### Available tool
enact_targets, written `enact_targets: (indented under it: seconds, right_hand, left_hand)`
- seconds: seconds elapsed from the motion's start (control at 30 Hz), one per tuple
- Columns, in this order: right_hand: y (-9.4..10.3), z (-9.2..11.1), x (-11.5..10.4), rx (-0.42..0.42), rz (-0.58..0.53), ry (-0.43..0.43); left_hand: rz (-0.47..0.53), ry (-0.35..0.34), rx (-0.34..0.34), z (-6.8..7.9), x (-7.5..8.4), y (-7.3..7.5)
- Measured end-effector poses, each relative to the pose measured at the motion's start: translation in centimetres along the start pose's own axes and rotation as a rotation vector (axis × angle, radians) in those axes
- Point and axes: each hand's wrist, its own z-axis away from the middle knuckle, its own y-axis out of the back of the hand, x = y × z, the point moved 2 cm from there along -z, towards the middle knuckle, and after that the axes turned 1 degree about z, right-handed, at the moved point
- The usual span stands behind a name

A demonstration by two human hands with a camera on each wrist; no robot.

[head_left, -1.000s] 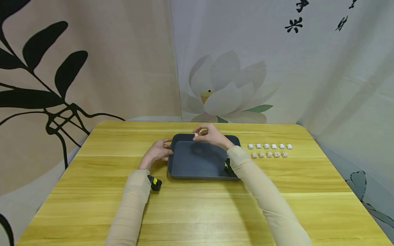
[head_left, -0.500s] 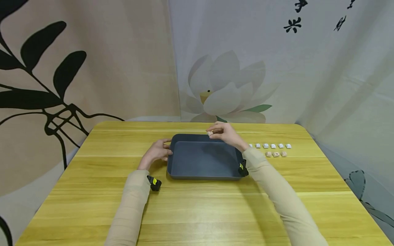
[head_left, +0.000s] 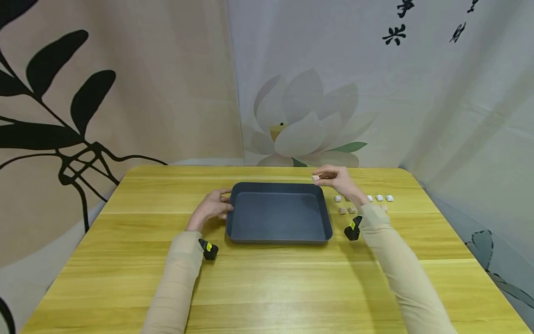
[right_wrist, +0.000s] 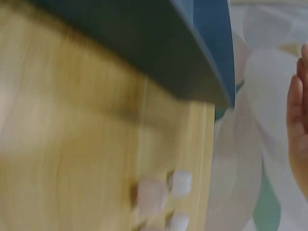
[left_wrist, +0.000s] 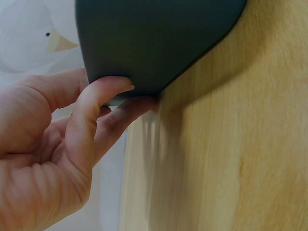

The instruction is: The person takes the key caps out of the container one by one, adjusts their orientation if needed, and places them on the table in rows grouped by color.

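A dark grey rectangular tray (head_left: 278, 218) lies on the wooden table in the head view, its inside bare. At its left side my left hand (head_left: 212, 207) holds the wall near the far corner; the left wrist view has the thumb (left_wrist: 103, 91) bent against the outer wall and other fingers round the corner. My right hand (head_left: 340, 181) pinches a small pale keycap (head_left: 315, 177) between thumb and fingertips, just past the tray's far right corner. In the right wrist view only part of the right hand (right_wrist: 298, 125) shows at the edge, the held keycap out of frame.
Right of the tray stand two rows of keycaps: white ones (head_left: 379, 198) behind, pinkish-beige ones (head_left: 352, 210) in front. My right wrist and its black camera (head_left: 352, 228) overlap part of them. A printed curtain (head_left: 187, 93) hangs behind the table's far edge.
My right hand has moved right from over the tray's far side to beyond its far right corner, still pinching the keycap. The left hand and the tray have stayed put.
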Motion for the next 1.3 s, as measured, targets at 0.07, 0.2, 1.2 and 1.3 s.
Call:
enact_targets:
  seconds: [0.07, 0.2, 1.2, 1.3]
  right_hand:
    - [1.0, 0.5, 0.6, 0.005, 0.008, -0.037]
    - [3.2, 1.7, 2.0, 0.014, 0.028, -0.102]
    - [14.0, 12.7, 11.5, 0.128, 0.237, -0.347]
    - [13.9, 12.8, 11.8, 0.143, 0.287, -0.353]
  left_hand:
    - [0.006, 0.001, -0.001, 0.0, 0.0, 0.0]
    - [0.007, 0.007, 0.000, -0.1, -0.1, -0.1]
    - [0.006, -0.004, 0.011, 0.1, 0.0, -0.1]
    - [0.008, -0.008, 0.008, 0.1, 0.0, -0.1]
